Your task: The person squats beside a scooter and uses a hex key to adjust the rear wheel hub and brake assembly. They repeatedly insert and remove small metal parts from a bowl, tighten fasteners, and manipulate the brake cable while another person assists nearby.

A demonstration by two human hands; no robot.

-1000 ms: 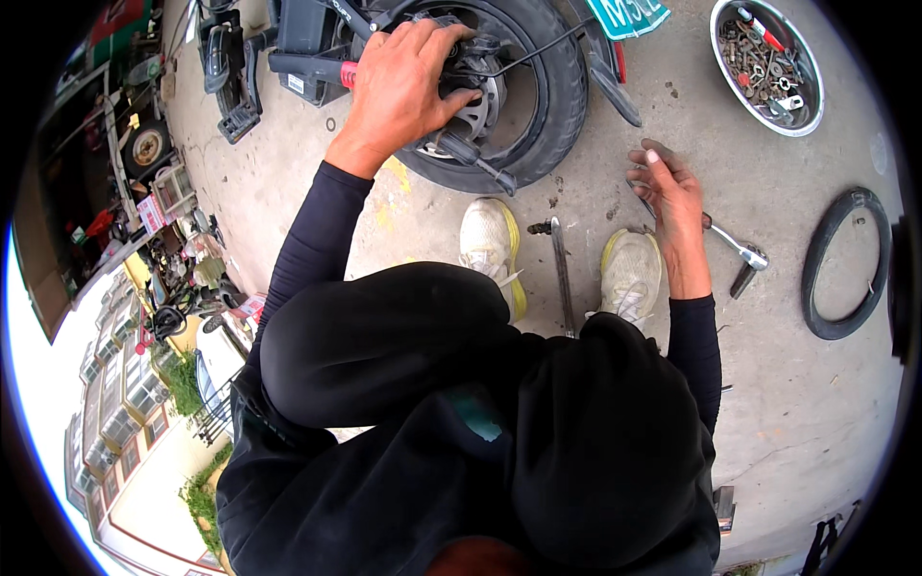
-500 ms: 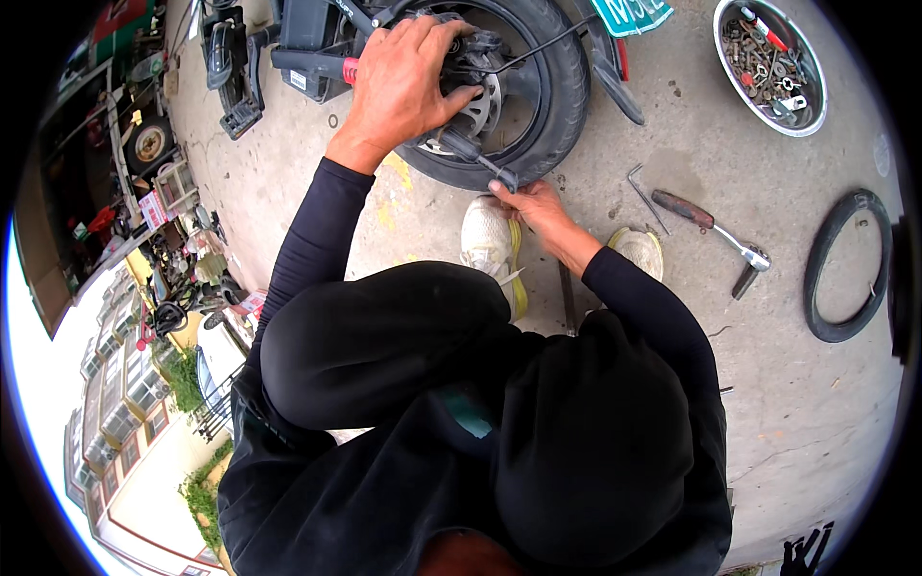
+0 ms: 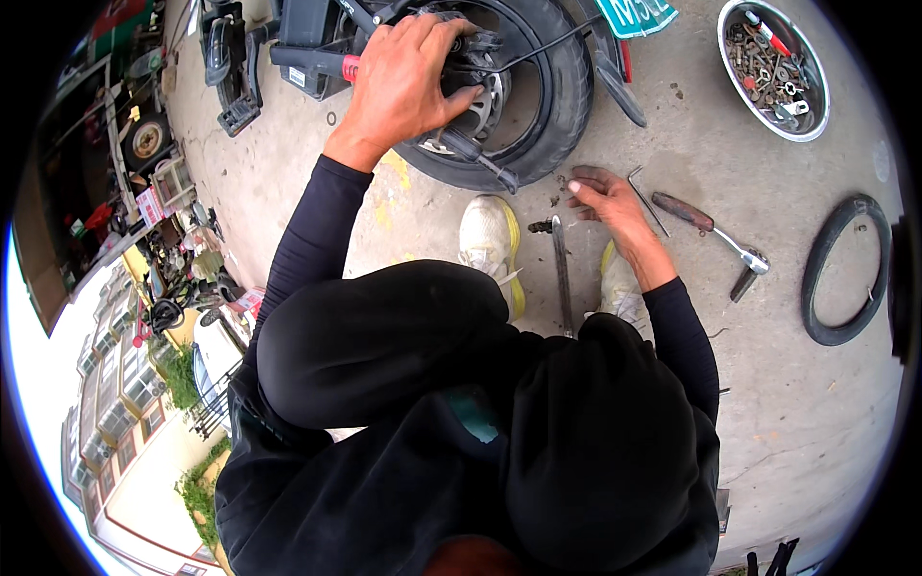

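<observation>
I crouch over a small black wheel (image 3: 552, 115) lying on the concrete. My left hand (image 3: 408, 82) grips the metal hub and brake parts (image 3: 480, 91) at the wheel's centre. My right hand (image 3: 605, 197) rests on the ground just right of the tyre, fingers spread over small dark bits on the concrete. Whether it pinches anything I cannot tell. An angled hex key (image 3: 648, 197) lies beside its fingers. A long flat metal bar (image 3: 562, 274) lies between my two light shoes (image 3: 490, 245). A ratchet wrench (image 3: 715, 230) with a dark handle lies to the right.
A round metal bowl (image 3: 730, 72) holding several bolts and small tools stands at the top right. A loose rubber tyre ring (image 3: 845, 269) lies at the right edge. Black vehicle parts (image 3: 240, 72) and a green plate (image 3: 634, 14) lie at the top. A cluttered shelf (image 3: 163, 221) stands left.
My right hand went from the ratchet wrench on the right, reached in beside the tyre's lower edge, then drew back a little to the ground by the hex key. My left hand stayed on the hub.
</observation>
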